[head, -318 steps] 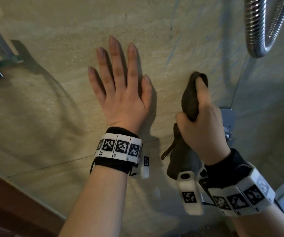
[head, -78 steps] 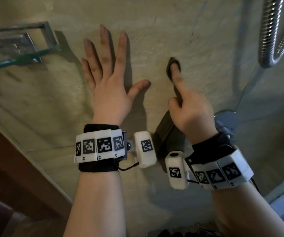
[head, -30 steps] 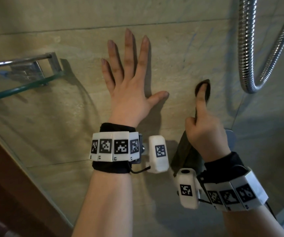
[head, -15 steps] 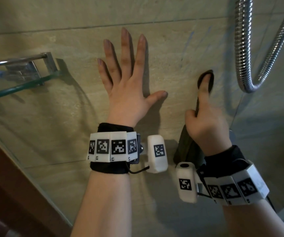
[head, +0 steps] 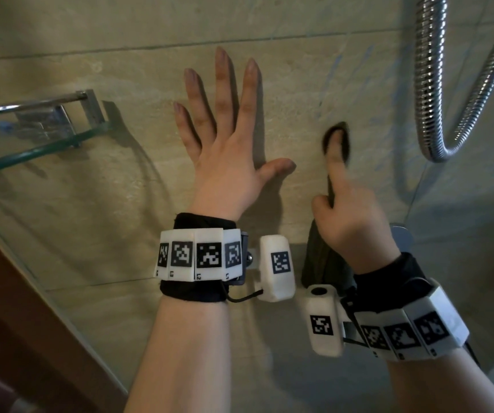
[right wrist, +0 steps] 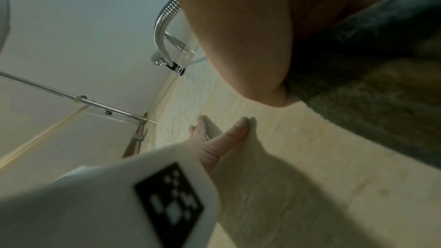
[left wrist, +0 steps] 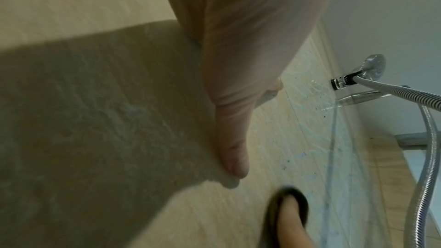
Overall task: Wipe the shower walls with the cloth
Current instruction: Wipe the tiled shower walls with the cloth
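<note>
Item 1. Glass shelf [head: 36, 149], far left, fixed to the shower wall [head: 299, 73] on a metal bracket; the pane carries only something blurred and bluish at its far left edge, too unclear to name.

Item 2. Left hand [head: 225, 162], middle. Grip released: fingers straight and spread, palm flat on the tile, thumb pointing right toward the cloth. It holds nothing (it serves as a brace, by the look of it).

Item 3. Cloth [head: 326, 257], dark, just right of the left thumb and apart from it. Its long axis runs up and down the wall: the top end is wrapped over the raised forefinger and pressed to the tile, the rest hangs below the palm toward the wrist.

Item 4. Right hand [head: 350, 222], grip clenched around the cloth, forefinger extended upward under the fabric. This is the hand doing the wiping; the unwiped tile with bluish streaks lies above and to its right, so the next stroke likely goes that way.

Item 5. Shower hose [head: 427, 84], far right, a metal loop hanging free, near the cloth's tip but not touching.
</note>
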Available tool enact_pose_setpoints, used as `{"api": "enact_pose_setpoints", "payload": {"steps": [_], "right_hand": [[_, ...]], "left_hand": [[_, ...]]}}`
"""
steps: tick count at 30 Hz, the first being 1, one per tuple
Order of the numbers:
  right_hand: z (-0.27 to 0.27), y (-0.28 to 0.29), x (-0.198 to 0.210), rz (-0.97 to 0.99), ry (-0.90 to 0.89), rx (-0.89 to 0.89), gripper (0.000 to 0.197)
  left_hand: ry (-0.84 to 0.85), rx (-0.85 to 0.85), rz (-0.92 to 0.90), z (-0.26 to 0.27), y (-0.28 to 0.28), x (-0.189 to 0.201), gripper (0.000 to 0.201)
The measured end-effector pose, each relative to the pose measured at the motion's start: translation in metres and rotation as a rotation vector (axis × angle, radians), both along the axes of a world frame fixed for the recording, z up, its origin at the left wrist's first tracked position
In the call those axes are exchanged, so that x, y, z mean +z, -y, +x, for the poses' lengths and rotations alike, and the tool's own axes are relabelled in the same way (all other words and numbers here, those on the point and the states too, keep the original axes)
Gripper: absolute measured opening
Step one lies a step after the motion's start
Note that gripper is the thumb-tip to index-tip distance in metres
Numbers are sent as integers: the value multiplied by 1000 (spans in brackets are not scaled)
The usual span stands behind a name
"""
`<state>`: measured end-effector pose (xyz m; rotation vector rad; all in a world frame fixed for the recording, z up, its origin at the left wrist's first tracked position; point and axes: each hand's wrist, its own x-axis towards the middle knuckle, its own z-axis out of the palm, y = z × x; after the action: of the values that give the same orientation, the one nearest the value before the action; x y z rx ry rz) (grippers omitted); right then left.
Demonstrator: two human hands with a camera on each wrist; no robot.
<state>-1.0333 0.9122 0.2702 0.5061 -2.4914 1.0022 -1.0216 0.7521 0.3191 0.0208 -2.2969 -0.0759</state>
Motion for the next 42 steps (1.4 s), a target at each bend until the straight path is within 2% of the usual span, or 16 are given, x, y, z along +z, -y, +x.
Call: {"api": "enact_pose_setpoints", "payload": {"steps": [3, 5, 12, 18, 28, 34, 42], "right_hand": [[1, 5, 2, 78, -2, 111, 93], [1, 5, 6, 94, -1, 119, 95], [2, 0, 18, 0, 28, -116, 89], [9, 16, 14, 104, 54, -27, 89], [4, -2, 29, -19, 42, -184, 89], [7, 14, 19, 39, 70, -115, 89], [0, 6, 32, -45, 19, -142, 88]], "left_hand": [[-7, 1, 0, 0, 1, -1, 119], [-5, -5, 4, 1, 1, -1, 118], [-2, -18, 14, 0, 1, 0, 120], [-9, -24, 13, 0, 1, -1, 119], [-5, -30, 19, -1, 2, -1, 120], [-4, -22, 10, -1, 2, -1, 118], [1, -38, 23, 0, 3, -1, 119]]}}
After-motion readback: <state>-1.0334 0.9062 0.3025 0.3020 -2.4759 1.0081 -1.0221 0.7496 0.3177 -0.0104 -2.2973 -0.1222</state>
